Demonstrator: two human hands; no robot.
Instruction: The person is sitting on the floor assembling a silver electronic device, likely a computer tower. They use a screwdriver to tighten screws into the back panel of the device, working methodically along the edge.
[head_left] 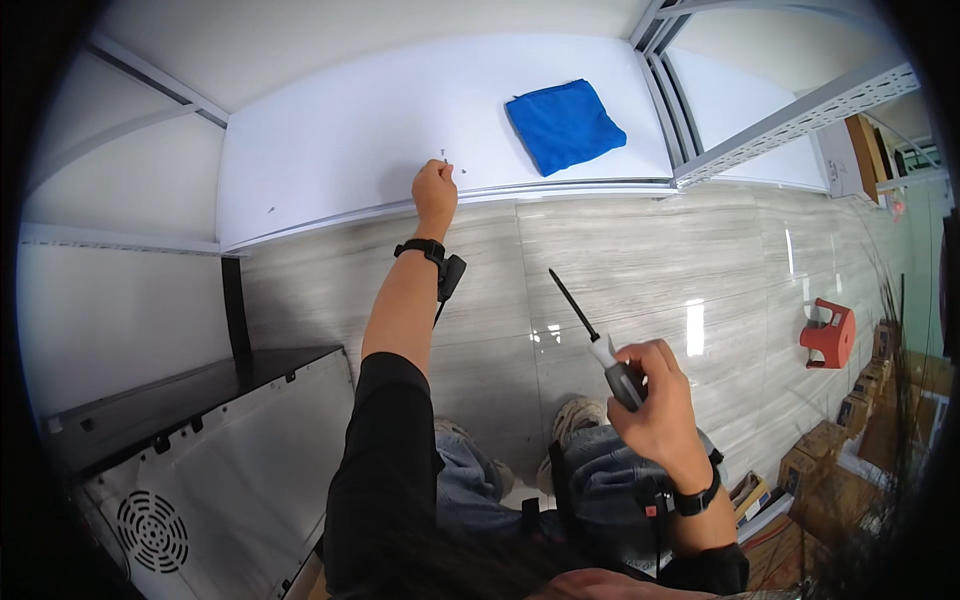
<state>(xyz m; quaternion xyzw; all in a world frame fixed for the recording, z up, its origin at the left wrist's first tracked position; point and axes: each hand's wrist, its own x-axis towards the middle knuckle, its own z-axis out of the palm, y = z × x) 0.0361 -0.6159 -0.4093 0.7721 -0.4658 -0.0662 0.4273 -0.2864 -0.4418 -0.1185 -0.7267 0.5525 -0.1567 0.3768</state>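
Observation:
My right hand (660, 410) is wrapped round a screwdriver (604, 351) with a grey and white handle. Its dark shaft points up and to the left, over the floor. Out at the front edge of the white shelf (330, 120), my left hand (435, 192) has its fingertips pinched together. Whatever they hold, if anything, is too small to make out. Beside those fingertips lie small screws, one just beyond (443, 152) and another to the right (463, 171). A third small piece (271, 209) rests farther left on the shelf.
A folded blue cloth (565, 127) lies on the shelf's right part, by a metal upright (668, 110). At lower left stands a metal casing (230, 450) with a round vent. A red stool (830, 335) and cardboard boxes (820, 450) are on the right.

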